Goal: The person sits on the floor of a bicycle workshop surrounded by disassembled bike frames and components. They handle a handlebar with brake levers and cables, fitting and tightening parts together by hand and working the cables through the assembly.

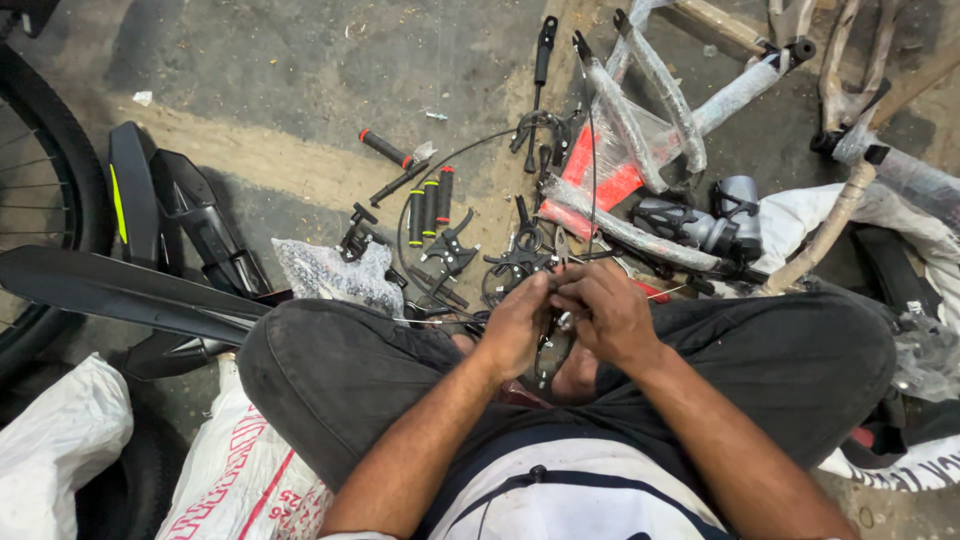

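I sit cross-legged on the floor. My left hand (515, 325) and my right hand (605, 315) meet over my lap, both gripping a small metal bicycle brake part (553, 352) that hangs between them. A thin cable (592, 170) runs up from my fingers toward the wrapped bicycle frame (650, 110). Just beyond my hands lie black brake levers (450, 250) and calipers (520, 255) on the ground.
Black and green handlebar grips (430, 205) lie ahead. Black mudguards (130, 290) and a bicycle wheel (40, 200) are at the left. A grey plastic bag (335, 275) rests by my left knee. White sacks (60, 440) lie at the lower left, and packaging (900, 220) at the right.
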The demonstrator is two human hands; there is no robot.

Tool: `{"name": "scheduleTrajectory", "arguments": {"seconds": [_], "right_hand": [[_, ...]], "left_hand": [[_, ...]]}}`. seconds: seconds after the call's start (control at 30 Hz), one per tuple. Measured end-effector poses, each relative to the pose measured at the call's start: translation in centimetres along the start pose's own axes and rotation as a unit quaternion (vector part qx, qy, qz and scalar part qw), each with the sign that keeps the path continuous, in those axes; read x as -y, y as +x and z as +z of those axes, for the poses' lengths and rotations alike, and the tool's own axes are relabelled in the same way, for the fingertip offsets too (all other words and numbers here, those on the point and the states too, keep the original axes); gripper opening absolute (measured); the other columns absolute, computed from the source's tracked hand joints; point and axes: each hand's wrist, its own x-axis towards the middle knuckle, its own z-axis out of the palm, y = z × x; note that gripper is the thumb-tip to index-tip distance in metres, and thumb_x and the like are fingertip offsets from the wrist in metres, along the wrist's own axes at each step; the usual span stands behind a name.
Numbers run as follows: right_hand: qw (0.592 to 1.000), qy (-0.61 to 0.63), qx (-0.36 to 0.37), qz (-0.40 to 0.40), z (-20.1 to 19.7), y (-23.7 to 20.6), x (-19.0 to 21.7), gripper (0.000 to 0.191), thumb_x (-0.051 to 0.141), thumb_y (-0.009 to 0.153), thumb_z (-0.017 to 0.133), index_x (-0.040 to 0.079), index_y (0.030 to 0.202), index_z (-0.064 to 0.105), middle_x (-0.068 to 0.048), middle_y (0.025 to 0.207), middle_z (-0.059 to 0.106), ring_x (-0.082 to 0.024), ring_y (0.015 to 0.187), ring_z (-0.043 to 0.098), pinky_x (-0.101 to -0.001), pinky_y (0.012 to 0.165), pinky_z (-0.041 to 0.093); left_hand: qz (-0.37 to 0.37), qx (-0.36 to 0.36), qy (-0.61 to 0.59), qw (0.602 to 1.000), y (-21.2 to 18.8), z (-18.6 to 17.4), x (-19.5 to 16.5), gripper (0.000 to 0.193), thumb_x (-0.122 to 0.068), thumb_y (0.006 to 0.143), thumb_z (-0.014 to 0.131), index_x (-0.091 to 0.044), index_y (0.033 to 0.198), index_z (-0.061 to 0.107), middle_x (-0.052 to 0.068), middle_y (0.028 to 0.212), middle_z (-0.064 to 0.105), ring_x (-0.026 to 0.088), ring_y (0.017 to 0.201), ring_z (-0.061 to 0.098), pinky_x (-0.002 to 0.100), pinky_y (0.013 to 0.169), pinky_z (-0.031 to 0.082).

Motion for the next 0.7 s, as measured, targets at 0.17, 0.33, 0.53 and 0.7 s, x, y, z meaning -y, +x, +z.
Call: {"name": "scheduleTrajectory", "arguments": {"seconds": [0.17,0.33,0.53,0.7], "right_hand": [[1.0,0.004,0.01,-0.01,0.3,-0.3,-0.5,0.03,0.003,0.075,0.078,0.003,0.104,0.069,-0.012,0.108,0.071,-0.034,0.097,0.067,-0.0406,0.081,0.054],[0.999,0.012,0.009,0.045,1.2,-1.0,-1.1,0.032,0.002,0.071,0.077,0.006,0.1,0.066,-0.011,0.106,0.072,-0.033,0.098,0.068,-0.0409,0.083,0.055],[0.94,-0.006,0.159,0.301,-1.0,-1.3,-3.6,0.035,0.021,0.081,0.083,0.005,0.108,0.067,-0.016,0.094,0.07,-0.034,0.087,0.071,-0.0446,0.077,0.055],[0.965,0.023,0.232,0.121,-4.3,0.2,-4.2,0.031,0.016,0.09,0.068,0.009,0.12,0.069,-0.013,0.096,0.07,-0.033,0.09,0.068,-0.0439,0.076,0.052]], "left_hand": [[0.031,-0.018,0.016,0.999,0.2,-0.3,0.5,0.042,-0.037,0.112,0.046,-0.003,0.134,0.059,0.005,0.113,0.065,0.014,0.1,0.062,0.032,0.089,0.051],[0.02,-0.042,0.013,0.999,0.3,-0.1,0.3,0.039,-0.036,0.11,0.047,-0.006,0.13,0.06,0.004,0.107,0.066,0.014,0.094,0.064,0.033,0.079,0.054],[0.061,-0.083,0.091,0.99,0.1,-0.1,-1.4,0.044,-0.039,0.109,0.046,-0.001,0.124,0.064,0.01,0.111,0.072,0.015,0.093,0.07,0.03,0.078,0.055],[0.052,-0.071,0.117,0.989,0.4,-0.4,-1.5,0.049,-0.041,0.108,0.045,0.0,0.124,0.064,0.009,0.112,0.072,0.014,0.095,0.072,0.028,0.075,0.053]]}}
